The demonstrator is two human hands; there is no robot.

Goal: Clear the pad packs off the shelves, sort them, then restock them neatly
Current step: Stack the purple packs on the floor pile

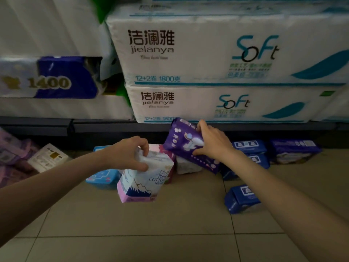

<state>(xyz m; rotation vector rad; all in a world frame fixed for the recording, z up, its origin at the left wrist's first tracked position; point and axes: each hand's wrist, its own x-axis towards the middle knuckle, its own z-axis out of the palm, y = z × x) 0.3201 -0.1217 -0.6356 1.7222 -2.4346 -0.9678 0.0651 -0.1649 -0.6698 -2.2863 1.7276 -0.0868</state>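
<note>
Two large white plastic-wrapped "jielanya Soft" tissue bales (226, 53) are stacked on the dark metal shelf edge (113, 125). Below, on the beige tiled floor (151, 233), dark blue pad packs (243, 197) lie at the right. The right hand (213, 141) grips a purple pad pack (186, 144), tilted above the floor. The left hand (128, 154) pinches the top of a white-and-pink "Pure Cotton" pad pack (145, 178), held upright.
</note>
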